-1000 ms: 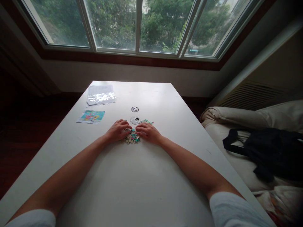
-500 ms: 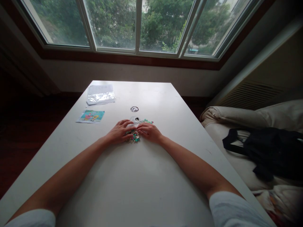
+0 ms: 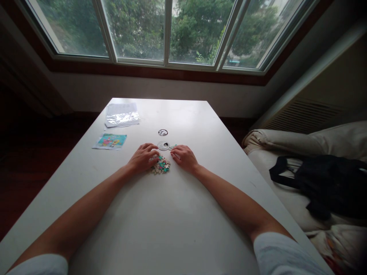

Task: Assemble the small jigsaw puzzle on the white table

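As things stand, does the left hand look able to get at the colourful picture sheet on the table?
Probably yes: the picture sheet lies on the white table, beyond and to the left of the left hand, and nothing visible stands between them.

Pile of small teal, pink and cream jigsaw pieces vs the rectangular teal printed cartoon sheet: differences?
Form: the pile is many loose pieces heaped up; the sheet is one flat rectangle.
Look: the pile's colours are jumbled; the sheet shows a cartoon scene.
Hands: the left hand is at the pile's edge; the sheet lies apart from both hands.
Shared: both rest on the white table and show teal and pink.
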Available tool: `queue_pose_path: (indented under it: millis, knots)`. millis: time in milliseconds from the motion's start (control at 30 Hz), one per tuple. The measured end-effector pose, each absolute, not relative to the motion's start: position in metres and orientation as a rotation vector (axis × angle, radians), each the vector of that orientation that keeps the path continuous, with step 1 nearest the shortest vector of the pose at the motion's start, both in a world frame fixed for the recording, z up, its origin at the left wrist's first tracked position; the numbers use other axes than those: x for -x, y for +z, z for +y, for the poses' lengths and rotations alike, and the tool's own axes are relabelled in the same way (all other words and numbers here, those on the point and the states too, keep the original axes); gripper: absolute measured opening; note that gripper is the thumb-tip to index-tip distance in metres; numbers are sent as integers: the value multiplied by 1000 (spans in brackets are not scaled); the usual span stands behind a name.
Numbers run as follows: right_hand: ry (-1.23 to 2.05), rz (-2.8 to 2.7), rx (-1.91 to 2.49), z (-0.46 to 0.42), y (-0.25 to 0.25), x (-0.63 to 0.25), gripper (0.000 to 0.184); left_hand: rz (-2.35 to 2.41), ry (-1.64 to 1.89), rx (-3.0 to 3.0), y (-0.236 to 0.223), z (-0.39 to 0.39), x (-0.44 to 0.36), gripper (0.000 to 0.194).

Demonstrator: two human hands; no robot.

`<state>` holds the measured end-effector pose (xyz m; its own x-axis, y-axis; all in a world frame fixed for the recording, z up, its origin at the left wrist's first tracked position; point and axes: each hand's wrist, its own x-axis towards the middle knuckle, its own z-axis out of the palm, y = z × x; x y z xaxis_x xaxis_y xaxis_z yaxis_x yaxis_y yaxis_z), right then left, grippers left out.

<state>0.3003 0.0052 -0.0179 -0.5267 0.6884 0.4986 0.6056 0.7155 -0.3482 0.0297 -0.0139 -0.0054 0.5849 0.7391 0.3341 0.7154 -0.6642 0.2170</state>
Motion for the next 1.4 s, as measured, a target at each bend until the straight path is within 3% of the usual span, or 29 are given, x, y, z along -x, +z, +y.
queue_pose_path:
  millis: [267, 1400]
  knots:
    - [292, -2475, 635, 1, -17, -293, 26, 1173, 683, -2681, -6, -13, -30, 24]
    - [203, -2342, 843, 9, -27, -298, 22, 891, 628, -2735, 8, -18, -31, 24]
